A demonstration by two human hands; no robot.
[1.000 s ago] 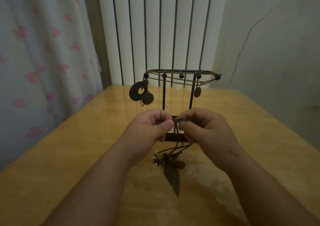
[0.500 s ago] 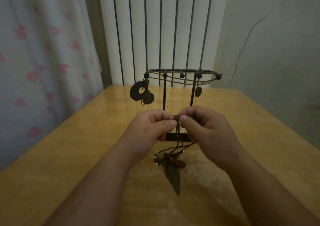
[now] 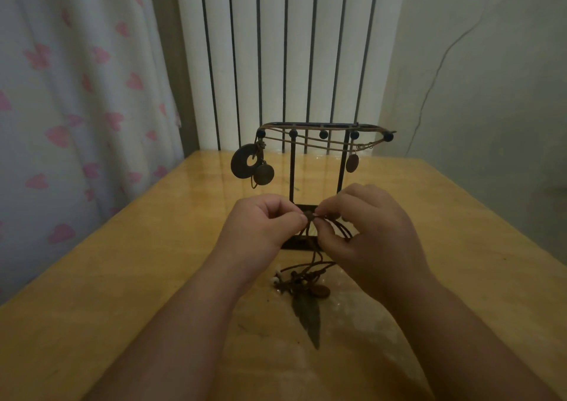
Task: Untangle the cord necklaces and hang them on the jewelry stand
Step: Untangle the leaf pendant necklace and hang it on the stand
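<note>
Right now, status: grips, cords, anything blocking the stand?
Left grip and right grip pinch one knot. Tangled cords hang to the table, leaf pendant lying flat. Jewelry stand just behind the hands, nothing between.

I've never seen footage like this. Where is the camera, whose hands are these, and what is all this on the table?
There is no machine here. A person wears a wide-angle camera on the head, so this one picture looks forward and down at their own arms. The left hand and right hand meet above a wooden table. Their fingers pinch a knot in the tangled cord necklaces. The beads and a dark leaf pendant seem to rest on the table below. Behind the hands stands a black jewelry stand. A ring pendant and some round discs already hang from it.
</note>
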